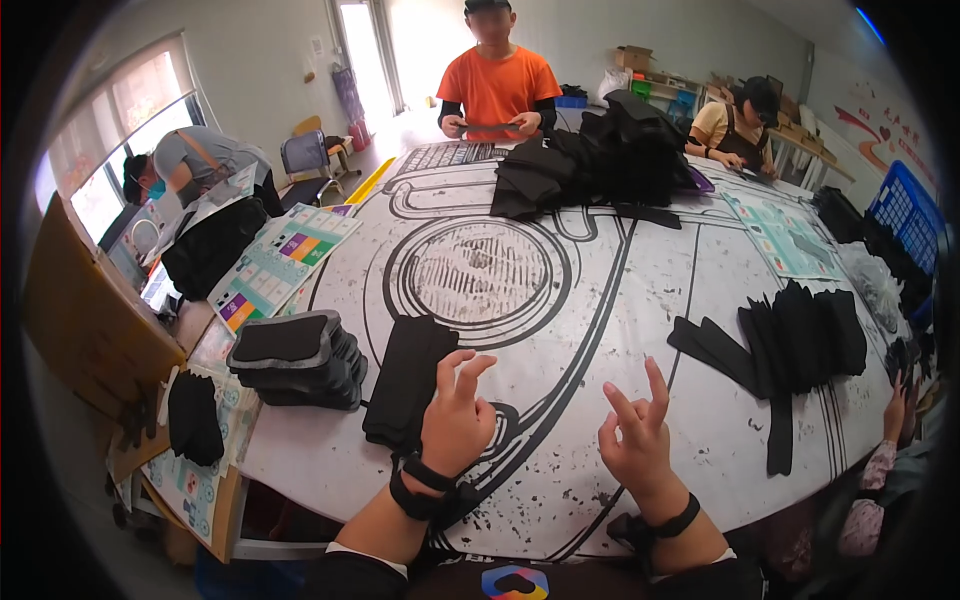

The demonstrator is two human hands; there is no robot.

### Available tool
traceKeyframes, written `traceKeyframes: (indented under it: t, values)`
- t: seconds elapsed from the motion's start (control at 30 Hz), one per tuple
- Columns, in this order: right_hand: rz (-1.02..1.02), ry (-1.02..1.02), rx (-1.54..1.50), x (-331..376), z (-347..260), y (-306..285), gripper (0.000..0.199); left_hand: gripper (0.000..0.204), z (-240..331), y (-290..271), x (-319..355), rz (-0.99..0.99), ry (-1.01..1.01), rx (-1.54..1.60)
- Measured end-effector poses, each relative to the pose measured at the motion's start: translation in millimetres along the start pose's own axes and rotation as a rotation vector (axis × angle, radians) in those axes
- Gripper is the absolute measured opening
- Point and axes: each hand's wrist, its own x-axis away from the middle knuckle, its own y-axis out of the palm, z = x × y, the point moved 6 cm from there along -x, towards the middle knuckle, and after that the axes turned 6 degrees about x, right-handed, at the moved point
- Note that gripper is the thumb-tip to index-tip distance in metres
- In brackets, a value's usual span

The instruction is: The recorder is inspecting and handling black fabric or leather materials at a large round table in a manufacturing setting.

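Observation:
My left hand hovers over the table with its fingers apart and nothing in them. Close beside it, on its left, lies a neat stack of flat black fabric pieces, possibly socks. My right hand is raised over the table too, empty, with two fingers stretched up and the others bent. To its right is a fanned-out bunch of black fabric pieces, with a few sticking out to the left and towards me. Black bands circle both my wrists.
A stack of black pieces with grey edges stands at the left. Across the white printed table rises a large black fabric heap. A person in orange holds a dark strip behind it. Several other people and a blue crate surround the table.

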Motion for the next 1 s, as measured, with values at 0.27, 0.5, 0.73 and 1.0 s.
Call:
traceKeyframes:
  t: [0.27, 0.5, 0.73, 1.0]
  values:
    - [-0.354, -0.412, -0.014, 9, -35, 25, 0.064, 0.077, 15, 44, 15, -0.478, 0.377, 0.133]
    - [-0.398, 0.184, 0.43, 3, 39, 21, 0.055, 0.067, -49, 24, 3, -0.354, 0.034, -0.274]
    - [-0.247, 0.232, 0.401, -2, 62, 7, 0.035, 0.042, -67, 4, -11, -0.247, -0.03, -0.05]
    - [-0.614, 0.627, -0.01, 3, 56, 21, 0.035, 0.077, -64, 28, 5, -0.6, -0.574, 0.502]
